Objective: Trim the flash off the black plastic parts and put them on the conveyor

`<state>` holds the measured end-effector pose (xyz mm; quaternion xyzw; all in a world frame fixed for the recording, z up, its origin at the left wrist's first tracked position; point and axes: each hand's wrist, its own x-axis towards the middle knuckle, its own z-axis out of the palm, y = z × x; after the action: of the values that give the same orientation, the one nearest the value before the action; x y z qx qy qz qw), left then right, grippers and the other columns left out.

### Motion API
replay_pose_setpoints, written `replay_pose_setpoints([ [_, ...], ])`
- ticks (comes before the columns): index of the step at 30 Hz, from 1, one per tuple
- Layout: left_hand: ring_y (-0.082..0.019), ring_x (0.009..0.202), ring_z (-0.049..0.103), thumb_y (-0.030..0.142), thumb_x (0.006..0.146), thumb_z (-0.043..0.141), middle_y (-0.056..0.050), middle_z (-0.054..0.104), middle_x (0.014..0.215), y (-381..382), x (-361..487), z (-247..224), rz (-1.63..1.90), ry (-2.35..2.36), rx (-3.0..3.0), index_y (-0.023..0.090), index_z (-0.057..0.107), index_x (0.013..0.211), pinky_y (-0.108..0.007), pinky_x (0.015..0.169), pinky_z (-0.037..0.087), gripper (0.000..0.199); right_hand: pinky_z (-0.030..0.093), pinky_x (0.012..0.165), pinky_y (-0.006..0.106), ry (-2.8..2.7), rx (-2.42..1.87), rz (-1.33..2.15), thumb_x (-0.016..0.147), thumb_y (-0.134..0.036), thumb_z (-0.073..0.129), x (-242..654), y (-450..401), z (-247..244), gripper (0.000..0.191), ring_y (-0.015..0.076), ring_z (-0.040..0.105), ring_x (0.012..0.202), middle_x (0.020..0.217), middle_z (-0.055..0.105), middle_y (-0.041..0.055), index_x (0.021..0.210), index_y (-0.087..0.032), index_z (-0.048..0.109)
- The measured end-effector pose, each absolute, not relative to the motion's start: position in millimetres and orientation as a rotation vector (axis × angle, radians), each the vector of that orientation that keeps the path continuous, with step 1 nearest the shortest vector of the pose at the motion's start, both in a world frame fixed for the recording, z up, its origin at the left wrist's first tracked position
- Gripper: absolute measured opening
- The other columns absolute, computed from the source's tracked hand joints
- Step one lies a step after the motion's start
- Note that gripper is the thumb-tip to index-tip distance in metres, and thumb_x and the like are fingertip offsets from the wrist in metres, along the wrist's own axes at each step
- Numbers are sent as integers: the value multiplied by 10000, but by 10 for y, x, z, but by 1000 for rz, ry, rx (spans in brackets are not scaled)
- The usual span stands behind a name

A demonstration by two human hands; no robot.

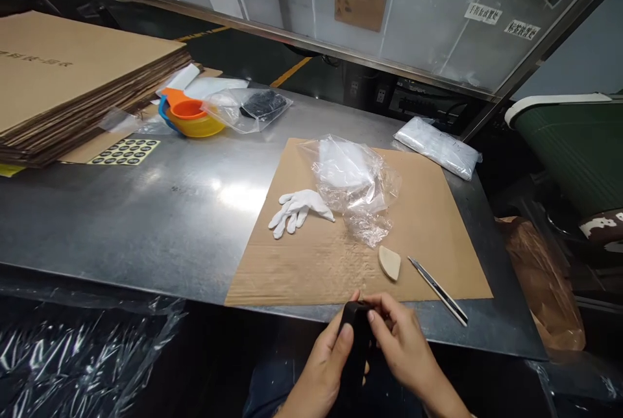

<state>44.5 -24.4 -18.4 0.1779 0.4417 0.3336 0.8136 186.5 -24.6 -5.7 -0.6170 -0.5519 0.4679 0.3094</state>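
Observation:
A long black object (355,346) of a kind I cannot make out is held upright just off the table's front edge. My left hand (324,359) wraps round it from the left, thumb on its face. On its top right edge, the thumb and fingers of my right hand (402,337) are closed. Past my hands, on a cardboard sheet (311,275), lies a beige wedge-shaped pad (390,263). To its right is a slim utility knife (438,291), its handle end near the front edge. A white glove (299,210) lies farther back, beside a clear plastic bag (350,174) with white contents.
The metal table (195,230) carries flat cardboard stacks (87,74), nested coloured scoops (195,119), a bagged black item (263,104) and a sticker sheet (126,152). A wrapped white pack (438,145) lies back right. A green conveyor belt (574,145) stands to the right.

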Motion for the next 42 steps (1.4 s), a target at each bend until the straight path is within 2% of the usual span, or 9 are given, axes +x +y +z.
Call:
replay_pose_setpoints([
  [4,-156,503,599,535,691,669,-78,686,816,-66,425,-281,784,949,326,221,390,1335,-271,484,481,769,510,724,270,-1621,-1478,1179,846,-224,505,1899,-180,-72,438,149,620,824,1011,647,65,1283,-203,477],
  [8,-237,645,663,584,729,591,-81,689,743,281,458,-406,836,1082,499,174,424,1286,-311,552,514,711,500,582,225,-1749,-1651,989,917,-245,374,2060,300,-66,318,117,623,607,742,672,22,1141,-160,583],
  [10,-275,898,648,579,764,541,-115,688,919,476,521,-499,935,1183,699,171,438,1281,-357,724,523,667,497,655,248,-1799,-1748,806,925,-241,371,2164,694,-58,301,128,630,677,772,674,30,1111,-159,593],
  [12,-283,1182,495,531,819,474,-158,594,1189,651,596,-610,1016,1275,937,140,442,1285,-405,973,403,609,477,773,294,-1846,-1780,669,923,-220,395,2252,1116,-65,258,150,620,833,887,668,52,1053,-163,610],
  [14,-283,1289,370,463,859,405,-186,467,1345,779,661,-740,1022,1340,1168,97,404,1320,-440,1067,280,589,460,830,342,-1933,-1805,586,918,-230,446,2312,1492,-101,195,161,597,910,951,649,51,969,-160,621],
  [24,-304,1162,456,313,884,351,-173,509,1254,868,697,-1219,1174,1545,1737,143,422,1333,-497,971,353,485,473,843,406,-2313,-1690,642,882,-327,547,2405,2004,-472,237,184,577,968,1093,591,56,1047,-162,583],
  [35,-187,1214,468,154,909,275,-140,486,1323,1602,735,-318,1017,1256,1977,144,366,1343,-335,951,452,443,518,674,305,-1880,-1475,933,909,-352,502,2654,2051,-468,251,122,609,747,914,619,24,1014,-136,574],
  [37,-200,1185,495,115,865,382,-139,538,1264,1841,847,-225,981,1216,2053,138,431,1297,-345,970,435,435,517,659,297,-1852,-1446,969,911,-356,499,2635,2023,-455,252,117,607,726,892,619,19,1000,-134,577],
  [42,-176,824,627,123,861,487,-58,654,872,2139,1007,-225,899,1280,2170,122,607,984,-354,754,521,172,517,673,306,-1833,-1456,960,906,-363,504,2634,1960,-411,259,129,611,750,896,620,16,986,-131,584],
])
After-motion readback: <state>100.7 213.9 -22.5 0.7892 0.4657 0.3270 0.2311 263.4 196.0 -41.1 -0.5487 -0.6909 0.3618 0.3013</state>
